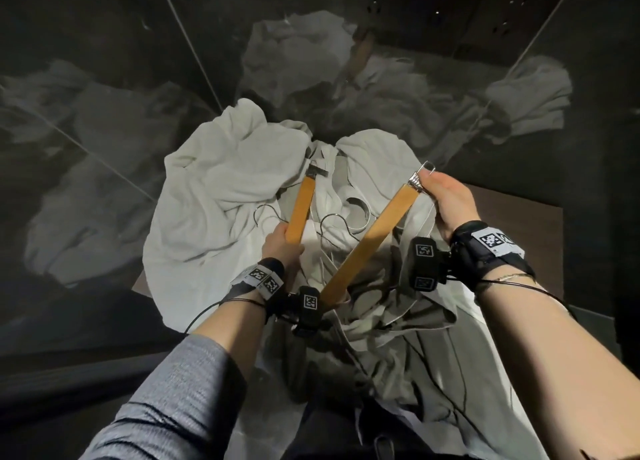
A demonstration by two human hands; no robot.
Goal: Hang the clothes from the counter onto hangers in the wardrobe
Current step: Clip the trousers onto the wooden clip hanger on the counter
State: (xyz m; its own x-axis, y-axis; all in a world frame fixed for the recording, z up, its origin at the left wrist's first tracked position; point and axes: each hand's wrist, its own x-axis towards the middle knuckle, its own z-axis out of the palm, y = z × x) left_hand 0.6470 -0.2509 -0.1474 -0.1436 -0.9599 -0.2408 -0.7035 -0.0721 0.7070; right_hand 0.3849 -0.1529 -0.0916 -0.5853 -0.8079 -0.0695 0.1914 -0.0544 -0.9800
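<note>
Head view, looking down at a heap of pale grey-white crumpled cloth garments piled on a dark brown counter top. Bare counter showing only as a narrow strip at right and a sliver at near left; heap spilling over the near edge toward the person. Boxed in on the far side and both flanks by glossy black panelled walls, mirroring the pile in dim grey shapes; little free room beyond the cloth, open space mostly above the heap.

Two flat wooden hanger bars, honey-orange and smooth, held over the clothes in a V opening toward the far side. Left wooden bar with a dull metal clip at its far end, near end gripped in the left hand, fingers curled around it. Right wooden bar longer in view, running from near centre out to far right, tipped by a shiny ridged metal clip pinched by the right hand, thumb and fingers closed on it. Thin curved wire hooks lying against the fabric between the bars.

Soft, deeply folded, matte cloth; a looped fabric band between the bars. Black wrist straps with square printed marker tags on both wrists, thin black cables trailing. Grey ribbed knit sleeve pushed up the left forearm.
</note>
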